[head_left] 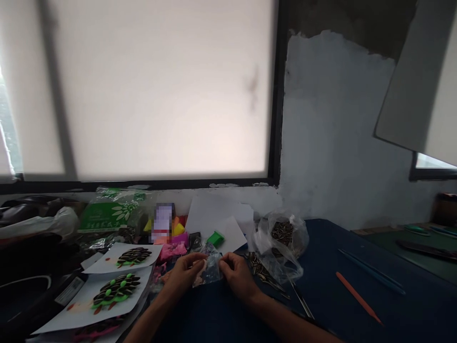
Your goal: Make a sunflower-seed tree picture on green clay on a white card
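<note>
Between my two hands is a small clear plastic bag (212, 267), held up just above the dark blue tabletop (221, 309). My left hand (185, 271) pinches its left side, where something pale orange shows against the plastic. At its right edge the fingertips of my right hand (237, 274) are pressed together on the film. Striped sunflower seeds (262, 269) lie loose just right of my right hand. A green packet (215, 238) rests behind the bag on white paper (232, 233).
White sheets with seed-and-clay hedgehog shapes (116, 290) lie at the left. Pink clay packets (173, 250) and a green printed bag (107, 214) stand behind. Rightward are a plastic bag of seeds (282, 233), an orange clay tool (359, 297) and a blue stick (371, 270).
</note>
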Demonstrator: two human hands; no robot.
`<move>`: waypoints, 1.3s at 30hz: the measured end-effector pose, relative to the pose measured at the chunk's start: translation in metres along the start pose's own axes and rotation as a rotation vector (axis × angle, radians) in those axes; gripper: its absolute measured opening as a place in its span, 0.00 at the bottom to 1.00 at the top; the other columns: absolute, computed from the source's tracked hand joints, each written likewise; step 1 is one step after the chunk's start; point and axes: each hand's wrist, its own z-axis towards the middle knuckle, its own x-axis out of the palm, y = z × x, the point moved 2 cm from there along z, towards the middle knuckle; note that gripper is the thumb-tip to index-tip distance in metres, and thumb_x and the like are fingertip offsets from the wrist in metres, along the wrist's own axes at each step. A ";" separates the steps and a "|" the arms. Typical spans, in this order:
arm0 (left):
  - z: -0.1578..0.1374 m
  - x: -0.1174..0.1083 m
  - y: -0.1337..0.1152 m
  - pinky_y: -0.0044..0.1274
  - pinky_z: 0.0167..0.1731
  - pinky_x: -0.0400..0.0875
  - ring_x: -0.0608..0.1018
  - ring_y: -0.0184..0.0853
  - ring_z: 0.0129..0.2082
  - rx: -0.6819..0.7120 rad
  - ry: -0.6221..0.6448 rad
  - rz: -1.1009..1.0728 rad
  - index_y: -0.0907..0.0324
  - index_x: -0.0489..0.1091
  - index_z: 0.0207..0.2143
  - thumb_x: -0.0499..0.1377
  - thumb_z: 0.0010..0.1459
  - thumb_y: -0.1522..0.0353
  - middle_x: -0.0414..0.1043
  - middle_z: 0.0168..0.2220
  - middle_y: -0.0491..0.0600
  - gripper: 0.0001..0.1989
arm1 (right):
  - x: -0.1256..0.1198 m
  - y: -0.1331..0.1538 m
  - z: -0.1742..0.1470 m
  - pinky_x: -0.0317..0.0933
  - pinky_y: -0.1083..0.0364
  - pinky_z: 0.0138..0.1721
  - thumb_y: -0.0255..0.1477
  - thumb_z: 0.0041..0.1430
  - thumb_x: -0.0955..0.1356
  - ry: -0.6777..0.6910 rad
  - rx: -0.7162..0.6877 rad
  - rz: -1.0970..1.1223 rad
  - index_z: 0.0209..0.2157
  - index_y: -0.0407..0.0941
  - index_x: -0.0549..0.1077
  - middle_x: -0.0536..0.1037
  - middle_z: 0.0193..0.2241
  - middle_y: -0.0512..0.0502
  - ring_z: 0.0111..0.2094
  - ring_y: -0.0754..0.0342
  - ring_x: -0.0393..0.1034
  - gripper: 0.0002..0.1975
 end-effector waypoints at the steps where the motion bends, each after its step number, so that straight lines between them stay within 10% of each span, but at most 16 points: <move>1: 0.000 0.001 -0.001 0.24 0.30 0.66 0.74 0.36 0.28 -0.003 0.007 -0.011 0.63 0.78 0.38 0.64 0.39 0.54 0.75 0.27 0.47 0.26 | 0.000 -0.001 0.000 0.55 0.58 0.25 0.34 0.54 0.67 -0.004 -0.001 -0.001 0.25 0.45 0.67 0.66 0.19 0.55 0.21 0.57 0.60 0.08; 39: -0.012 0.005 0.017 0.21 0.24 0.74 0.76 0.32 0.25 -0.221 -0.082 -0.431 0.61 0.78 0.32 0.75 0.33 0.50 0.75 0.27 0.45 0.28 | 0.004 -0.005 0.000 0.50 0.58 0.26 0.33 0.51 0.66 0.095 -0.021 0.011 0.22 0.43 0.65 0.61 0.20 0.55 0.24 0.58 0.54 0.09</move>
